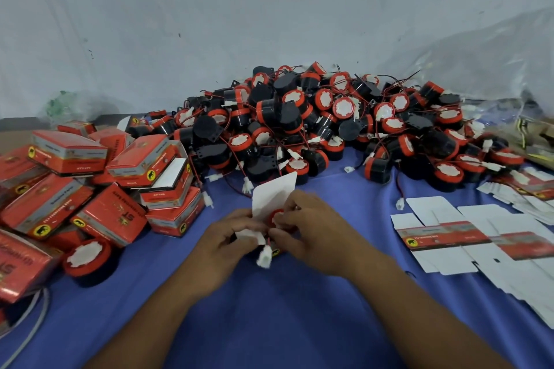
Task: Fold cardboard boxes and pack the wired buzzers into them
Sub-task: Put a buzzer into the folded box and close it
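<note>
At frame centre a wired buzzer (pixel 275 216) sits mostly hidden inside a half-folded cardboard box (pixel 274 192); only its red rim and white connector (pixel 264 257) show. The left hand (pixel 223 246) has its grip pinching the box, and the right hand (pixel 311 228) has its grip pinching the buzzer's rim. Open blue table (pixel 269 323) lies below. Packed boxes (pixel 90 189) at the left and flat blanks (pixel 449 237) at the right are cut off by the frame.

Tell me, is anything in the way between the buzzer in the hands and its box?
Nothing visible is. The buzzer sits right against the box, which is open, with the left hand and right hand gripping them. Only the white plug on its wire hangs outside.
</note>
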